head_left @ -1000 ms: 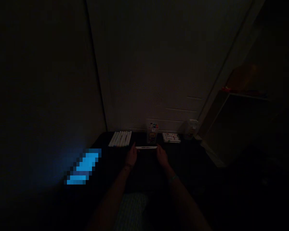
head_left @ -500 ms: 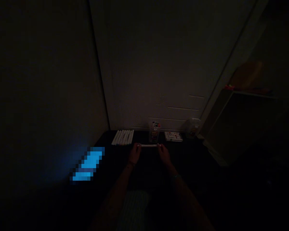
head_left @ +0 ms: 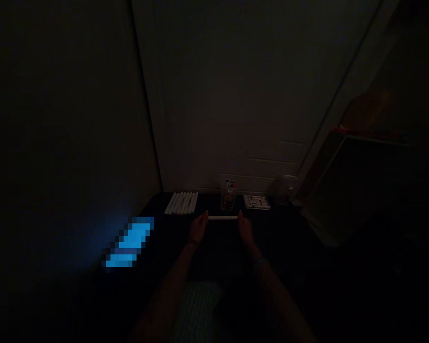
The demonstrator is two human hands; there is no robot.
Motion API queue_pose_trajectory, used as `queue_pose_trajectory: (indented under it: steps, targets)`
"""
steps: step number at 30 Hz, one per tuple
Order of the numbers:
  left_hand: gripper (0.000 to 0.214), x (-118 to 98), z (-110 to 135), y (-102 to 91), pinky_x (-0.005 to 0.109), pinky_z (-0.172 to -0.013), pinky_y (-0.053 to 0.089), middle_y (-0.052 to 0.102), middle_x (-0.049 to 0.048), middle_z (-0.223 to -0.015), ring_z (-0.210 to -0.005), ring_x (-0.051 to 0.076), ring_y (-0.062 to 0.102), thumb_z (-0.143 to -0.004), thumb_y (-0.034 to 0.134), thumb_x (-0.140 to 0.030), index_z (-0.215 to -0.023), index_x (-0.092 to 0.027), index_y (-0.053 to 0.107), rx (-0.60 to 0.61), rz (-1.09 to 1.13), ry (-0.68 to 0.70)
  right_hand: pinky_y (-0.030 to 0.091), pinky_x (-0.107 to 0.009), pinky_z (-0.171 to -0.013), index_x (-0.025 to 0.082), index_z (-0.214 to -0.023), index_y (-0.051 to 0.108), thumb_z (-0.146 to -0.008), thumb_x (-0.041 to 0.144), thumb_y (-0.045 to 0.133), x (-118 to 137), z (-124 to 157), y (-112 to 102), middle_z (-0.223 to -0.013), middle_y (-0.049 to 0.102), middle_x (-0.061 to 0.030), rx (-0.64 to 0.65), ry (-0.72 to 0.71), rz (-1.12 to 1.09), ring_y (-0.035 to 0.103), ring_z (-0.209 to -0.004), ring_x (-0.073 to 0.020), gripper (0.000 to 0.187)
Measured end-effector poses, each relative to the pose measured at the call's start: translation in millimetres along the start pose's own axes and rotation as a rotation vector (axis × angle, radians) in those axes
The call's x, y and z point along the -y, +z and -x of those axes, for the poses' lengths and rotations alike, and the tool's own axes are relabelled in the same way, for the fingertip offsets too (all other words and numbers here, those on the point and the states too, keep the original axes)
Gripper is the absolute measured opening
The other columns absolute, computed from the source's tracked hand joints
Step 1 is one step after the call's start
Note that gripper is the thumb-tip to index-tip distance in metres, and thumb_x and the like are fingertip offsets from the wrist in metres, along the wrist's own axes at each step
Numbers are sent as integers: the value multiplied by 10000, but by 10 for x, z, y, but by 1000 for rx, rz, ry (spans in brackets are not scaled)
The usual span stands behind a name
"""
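Note:
A white marker (head_left: 222,217) lies level between my two hands, above the dark table. My left hand (head_left: 199,227) pinches its left end, and my right hand (head_left: 245,227) grips the right end. Just beyond them stands a clear plastic case (head_left: 228,197) with several markers upright in it. To the left, a row of white markers (head_left: 181,203) lies side by side. Right of the case is a flat white pack (head_left: 257,202) with small dark and red marks; its kind is hard to make out in the dim light.
Another clear container (head_left: 286,189) stands at the back right by the wall. A glowing blue, pixelated screen (head_left: 130,243) lies at the table's left. A pale wall (head_left: 236,95) rises behind, and a cabinet (head_left: 372,181) with things on top is at the right.
My hands have moved slightly apart, towards the marker's ends, so more of it shows between them. The other things on the table stay in place.

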State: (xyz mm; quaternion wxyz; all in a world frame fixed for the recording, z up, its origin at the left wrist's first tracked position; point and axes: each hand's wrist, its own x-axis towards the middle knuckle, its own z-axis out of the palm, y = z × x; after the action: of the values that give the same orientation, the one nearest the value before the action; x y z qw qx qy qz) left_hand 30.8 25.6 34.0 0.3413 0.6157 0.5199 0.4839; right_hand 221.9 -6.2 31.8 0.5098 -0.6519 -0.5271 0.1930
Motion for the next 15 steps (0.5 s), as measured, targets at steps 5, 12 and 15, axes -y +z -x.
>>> queue_pose_trajectory:
  steps: [5,12,15]
  targets:
    - [546,-2,15,-13,214,-458,276,398,-35,-421,-459,92,385,-718,334,-645,-477,-171,453,-1,-52,-41,381,-218,-588,192,-756,595,-829,509,264,20,13,32,-651,592,-3,44,-43,-76,535,-635,-136,464]
    - [577,43,-9,-21,226,-452,289,430,-16,-422,-452,106,418,-733,290,-647,-482,-168,493,-38,-34,-80,381,-202,-615,184,-937,538,-782,478,404,19,8,60,-767,564,2,21,-99,-151,511,-694,-122,358]
    - [613,75,-27,-19,240,-437,287,434,-3,-412,-428,116,426,-744,246,-647,-483,-165,520,-8,-26,-137,369,-193,-585,173,-863,538,-792,485,378,-4,1,62,-720,544,8,32,-123,-161,491,-666,-115,357]
